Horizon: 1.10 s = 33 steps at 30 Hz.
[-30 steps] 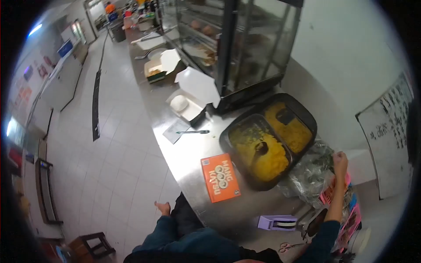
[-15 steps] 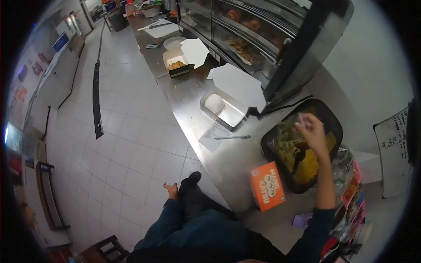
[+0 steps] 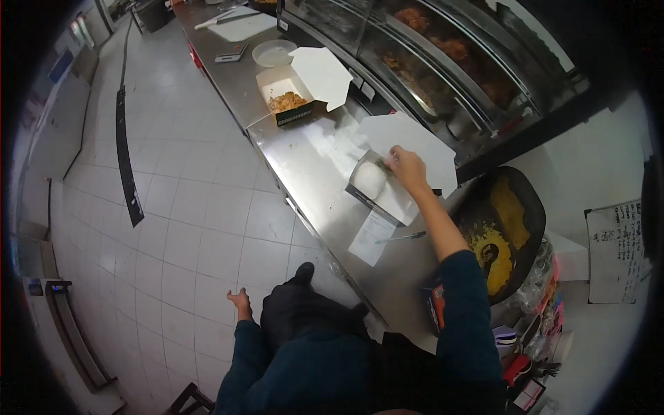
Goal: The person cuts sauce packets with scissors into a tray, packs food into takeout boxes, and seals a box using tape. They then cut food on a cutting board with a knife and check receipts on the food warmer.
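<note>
My right hand [image 3: 407,166] reaches over an open takeaway box [image 3: 404,207], its fingers pinched together beside a white rounded mound [image 3: 369,180]. Something green shows at the fingertips, between them and the mound. Below my waist, out over the floor, my left hand [image 3: 241,301] hangs with its fingers apart and nothing in it. A paper slip [image 3: 372,238] and a pen [image 3: 401,237] lie just in front of the box. The black tray [image 3: 531,207] of yellow food, a dark spoon in it, stands right of my forearm.
Another open box [image 3: 282,81] with brown food stands farther along the steel counter [image 3: 302,158]. Behind are a glass food cabinet [image 3: 443,62], a round plastic lid [image 3: 274,52] and a white board [image 3: 243,25]. My right sleeve partly covers an orange box [image 3: 437,304].
My right hand has moved from the bag beside the tray, across the tray, to the box with the white mound. The view has shifted right along the counter. My left hand still hangs low.
</note>
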Available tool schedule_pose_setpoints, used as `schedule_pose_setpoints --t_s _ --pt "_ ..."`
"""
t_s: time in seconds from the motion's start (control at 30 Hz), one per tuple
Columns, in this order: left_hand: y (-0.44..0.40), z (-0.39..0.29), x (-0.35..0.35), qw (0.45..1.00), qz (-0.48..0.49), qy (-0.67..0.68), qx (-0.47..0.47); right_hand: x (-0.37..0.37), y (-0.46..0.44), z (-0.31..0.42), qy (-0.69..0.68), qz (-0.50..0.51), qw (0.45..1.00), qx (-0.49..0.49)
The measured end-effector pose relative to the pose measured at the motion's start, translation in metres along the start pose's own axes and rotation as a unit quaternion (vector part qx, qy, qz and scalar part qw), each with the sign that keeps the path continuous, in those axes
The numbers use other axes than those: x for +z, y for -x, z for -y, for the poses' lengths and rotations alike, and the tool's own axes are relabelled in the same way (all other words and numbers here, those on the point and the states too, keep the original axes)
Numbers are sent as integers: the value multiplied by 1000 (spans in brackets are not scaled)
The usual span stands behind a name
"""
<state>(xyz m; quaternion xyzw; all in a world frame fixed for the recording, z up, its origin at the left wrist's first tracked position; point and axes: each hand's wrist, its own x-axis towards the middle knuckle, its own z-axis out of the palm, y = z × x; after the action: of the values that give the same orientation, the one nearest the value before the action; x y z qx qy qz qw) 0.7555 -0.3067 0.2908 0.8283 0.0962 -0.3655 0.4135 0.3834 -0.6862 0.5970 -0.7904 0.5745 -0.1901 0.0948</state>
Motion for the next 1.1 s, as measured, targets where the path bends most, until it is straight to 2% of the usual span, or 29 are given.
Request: schedule_pose_setpoints --t_s 0.1,0.3,0.4,0.53,0.67,0.77,0.87,0.97,1.1 --pt "-11 10 -8 999 -8 -13 -46 39 -9 -10 -2 -92 992 -81" --pt "-13 -20 -17 999 16 -3 -47 38 -16 1 -79 -107 991 23" --pt "-23 -24 -14 996 64 -15 -61 53 -16 2 -174 -168 970 -34" --pt "-20 -36 -5 994 77 -63 -48 63 -11 -10 -106 -150 972 -146" --pt "-27 -43 -3 993 81 -78 -41 60 -8 -13 -176 -109 972 -114" --pt "-30 -47 1 991 92 -88 -40 55 -5 -7 -159 -110 977 -93" --pt "-31 -51 7 987 118 -101 -38 57 -4 -4 -125 -109 980 -111" --pt "-32 -57 16 984 135 -110 -26 45 -2 -1 -269 -15 963 30" --pt "-23 -67 29 983 140 -119 -1 20 25 8 -190 -66 979 -34"
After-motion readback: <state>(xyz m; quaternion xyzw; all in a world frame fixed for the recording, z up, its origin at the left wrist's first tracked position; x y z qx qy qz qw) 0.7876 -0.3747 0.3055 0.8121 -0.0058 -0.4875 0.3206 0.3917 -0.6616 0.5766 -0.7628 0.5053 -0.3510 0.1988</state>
